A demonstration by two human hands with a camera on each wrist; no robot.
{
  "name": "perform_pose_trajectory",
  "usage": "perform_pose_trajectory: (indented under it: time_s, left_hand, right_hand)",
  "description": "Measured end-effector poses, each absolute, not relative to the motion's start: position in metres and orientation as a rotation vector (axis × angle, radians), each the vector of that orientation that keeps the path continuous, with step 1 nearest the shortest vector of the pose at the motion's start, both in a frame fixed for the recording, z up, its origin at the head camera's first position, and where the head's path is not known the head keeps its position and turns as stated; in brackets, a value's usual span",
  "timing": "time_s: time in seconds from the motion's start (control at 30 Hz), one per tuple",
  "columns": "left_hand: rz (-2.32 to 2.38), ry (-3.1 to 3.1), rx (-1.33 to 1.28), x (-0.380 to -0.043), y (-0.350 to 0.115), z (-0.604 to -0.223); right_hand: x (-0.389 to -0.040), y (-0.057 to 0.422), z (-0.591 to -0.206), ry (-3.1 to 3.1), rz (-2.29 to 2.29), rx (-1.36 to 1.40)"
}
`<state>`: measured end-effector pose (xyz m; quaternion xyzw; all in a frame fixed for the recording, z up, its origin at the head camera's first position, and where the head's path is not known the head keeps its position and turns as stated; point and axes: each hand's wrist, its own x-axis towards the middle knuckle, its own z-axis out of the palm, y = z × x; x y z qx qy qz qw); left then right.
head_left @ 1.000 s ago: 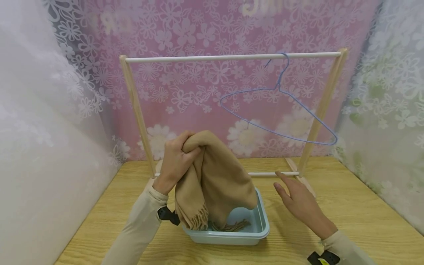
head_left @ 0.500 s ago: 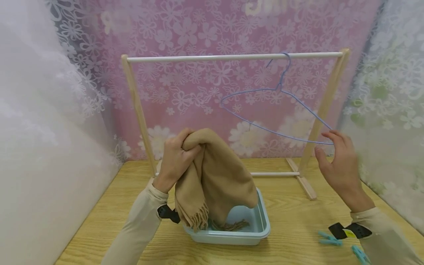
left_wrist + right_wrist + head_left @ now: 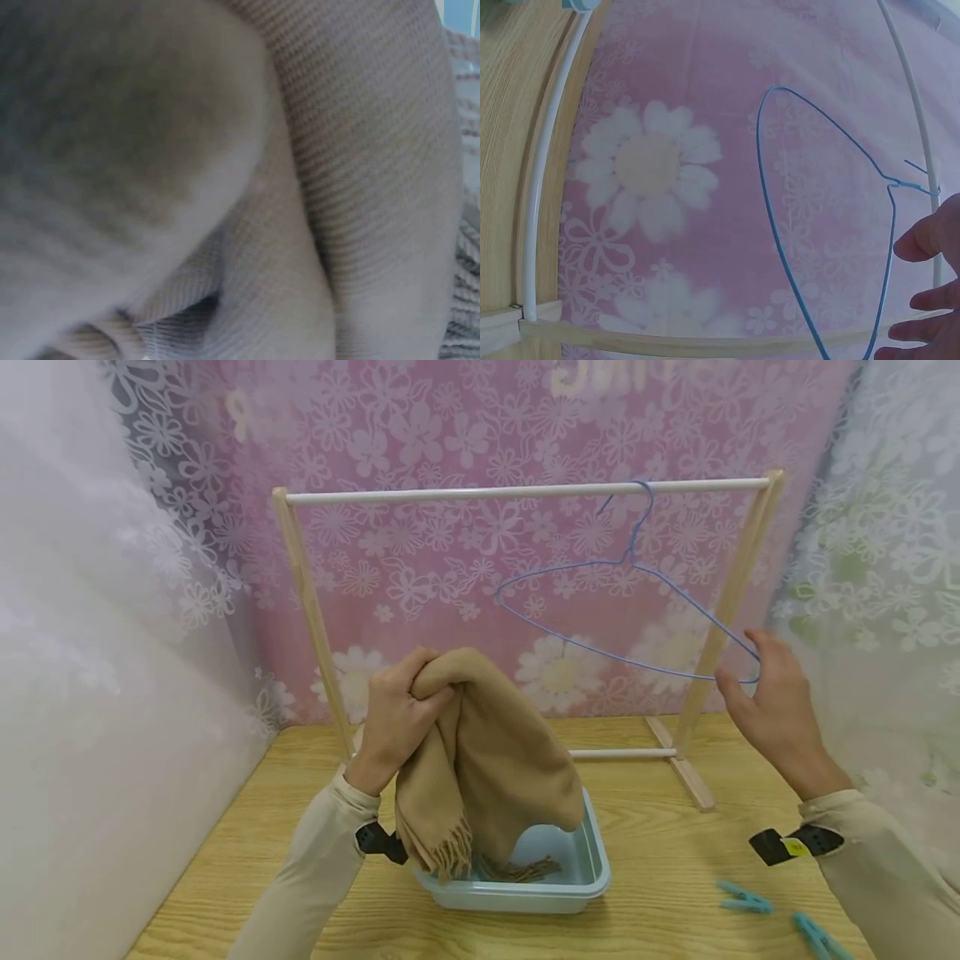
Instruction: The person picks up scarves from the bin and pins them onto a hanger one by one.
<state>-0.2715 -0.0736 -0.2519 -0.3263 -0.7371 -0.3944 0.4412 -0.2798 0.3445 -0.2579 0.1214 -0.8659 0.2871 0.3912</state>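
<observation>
In the head view before me, a person's left hand (image 3: pixel 397 714) grips a fringed tan cloth (image 3: pixel 513 760) above a pale-blue basin (image 3: pixel 510 902); the right hand (image 3: pixel 780 710), thumb and fingers apart, flanks one end of a blue hanger (image 3: pixel 630 557), contact unclear to me. Left wrist: folds of cloth up close. Right wrist: spread fingers (image 3: pixel 922 241) beside the hanger, hooked on a white rail (image 3: pixel 915 105).

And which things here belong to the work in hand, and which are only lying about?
Seemingly in use:
fringed cloth, in left hand
hanger, by right hand
rack, bearing hanger
basin, below cloth

Apparently just lying about:
two clothespins, untouched
</observation>
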Motion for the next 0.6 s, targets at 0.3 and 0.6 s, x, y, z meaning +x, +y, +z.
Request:
perform_pose_trajectory:
  time_s: [0.3, 0.6]
  left_hand:
    - [-0.992, -1.839, -0.831, -0.269, -0.079, -0.253]
    - [-1.019, -1.851, -0.853, -0.265, -0.083, -0.256]
  right_hand:
    - [-0.278, 0.344, -0.26, -2.289, 0.737, 0.268]
    - [-0.273, 0.327, -0.26, -2.206, 0.751, 0.283]
